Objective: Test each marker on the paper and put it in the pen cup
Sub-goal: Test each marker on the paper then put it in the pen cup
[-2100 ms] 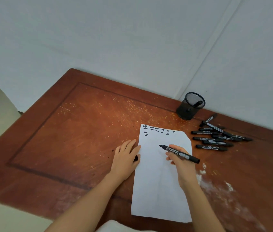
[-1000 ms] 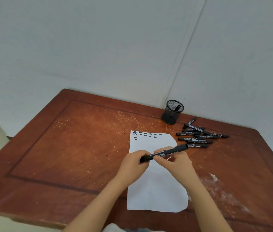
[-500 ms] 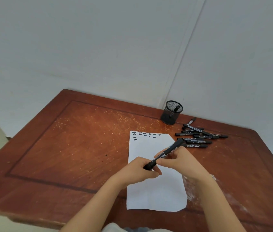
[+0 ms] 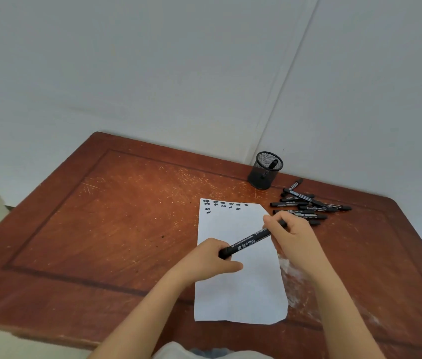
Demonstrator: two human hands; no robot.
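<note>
A black marker (image 4: 250, 240) with white lettering is held slantwise above the white paper (image 4: 241, 286). My left hand (image 4: 208, 260) grips its near, lower end, and my right hand (image 4: 291, 235) grips its far, upper end. The paper lies on the wooden table and carries several small black test marks along its top edge. A black mesh pen cup (image 4: 265, 170) stands at the back near the wall corner, with one marker inside. A pile of several black markers (image 4: 308, 204) lies right of the paper, just behind my right hand.
The worn red-brown wooden table (image 4: 116, 224) has a white scuffed patch (image 4: 293, 270) right of the paper. Grey walls meet in a corner behind the cup. The table's near edge runs along the bottom of the view.
Two seconds ago my right hand held the uncapped marker over the paper and my left lay flat. Both hands then took the marker's ends; it has tilted, its far end rising to the right.
</note>
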